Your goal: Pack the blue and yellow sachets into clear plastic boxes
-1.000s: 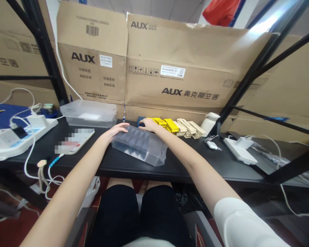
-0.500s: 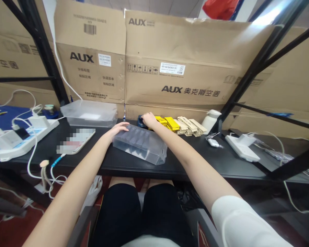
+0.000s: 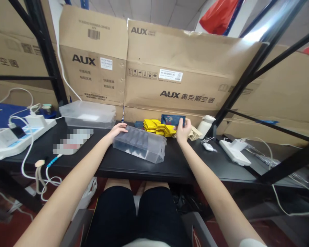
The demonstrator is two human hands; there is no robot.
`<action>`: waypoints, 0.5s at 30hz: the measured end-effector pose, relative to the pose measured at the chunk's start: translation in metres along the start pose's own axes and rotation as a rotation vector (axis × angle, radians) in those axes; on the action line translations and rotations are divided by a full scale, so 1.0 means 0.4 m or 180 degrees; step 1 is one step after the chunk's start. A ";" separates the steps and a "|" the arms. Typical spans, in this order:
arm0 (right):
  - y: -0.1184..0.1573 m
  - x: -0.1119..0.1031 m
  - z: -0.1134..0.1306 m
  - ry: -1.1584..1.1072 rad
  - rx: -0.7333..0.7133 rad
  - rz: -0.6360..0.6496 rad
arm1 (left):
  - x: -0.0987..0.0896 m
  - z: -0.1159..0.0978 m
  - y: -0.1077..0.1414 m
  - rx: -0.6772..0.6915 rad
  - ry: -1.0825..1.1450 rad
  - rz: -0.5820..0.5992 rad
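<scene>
A dark blue packet (image 3: 170,120) is pinched in my right hand (image 3: 184,130), raised over the yellow packets (image 3: 154,127) stacked at the back of the desk. More blue packaging (image 3: 139,125) lies at the left end of the yellow ones, and beige packets (image 3: 194,133) are partly hidden behind my right hand. My left hand (image 3: 117,131) rests on the left end of a clear plastic box (image 3: 141,144) with compartments inside, its fingers closed over the edge.
On the black desk (image 3: 134,168), a clear bin (image 3: 90,115) stands back left, with a phone (image 3: 73,141) before it. Power strips (image 3: 38,132) lie at both sides. A white bottle (image 3: 206,126) stands back right. Cardboard (image 3: 170,51) lines the back; black frame bars slant at each side.
My right hand has moved right from behind the clear box and has lifted a blue packet. My left hand stays on the box. The view has tilted slightly upward.
</scene>
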State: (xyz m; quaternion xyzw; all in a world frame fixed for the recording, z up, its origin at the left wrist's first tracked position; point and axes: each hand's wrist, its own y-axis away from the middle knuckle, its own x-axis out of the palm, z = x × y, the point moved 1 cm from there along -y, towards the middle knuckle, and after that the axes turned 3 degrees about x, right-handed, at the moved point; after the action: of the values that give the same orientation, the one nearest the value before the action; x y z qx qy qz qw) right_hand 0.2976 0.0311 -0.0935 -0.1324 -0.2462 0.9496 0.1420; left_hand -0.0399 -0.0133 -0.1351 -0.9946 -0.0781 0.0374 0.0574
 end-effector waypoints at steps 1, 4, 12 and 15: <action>0.004 -0.027 -0.019 0.0016 0.0045 -0.0208 | 0.001 0.002 -0.001 0.0036 -0.0032 -0.0042; 0.013 -0.083 -0.065 0.0090 0.0167 -0.0415 | 0.006 0.005 -0.003 0.0151 -0.0132 -0.0134; 0.029 -0.095 -0.096 0.0246 0.0531 0.0360 | 0.023 -0.001 0.004 0.0279 -0.0299 -0.0218; 0.040 -0.082 -0.095 0.0224 0.0829 0.0927 | 0.024 -0.001 0.005 0.0271 -0.0317 -0.0236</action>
State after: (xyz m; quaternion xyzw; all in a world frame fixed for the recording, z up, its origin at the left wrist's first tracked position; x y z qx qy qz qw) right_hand 0.3368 0.0231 -0.1275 -0.1803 -0.0945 0.9787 0.0275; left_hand -0.0301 -0.0136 -0.1354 -0.9846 -0.1159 0.0879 0.0969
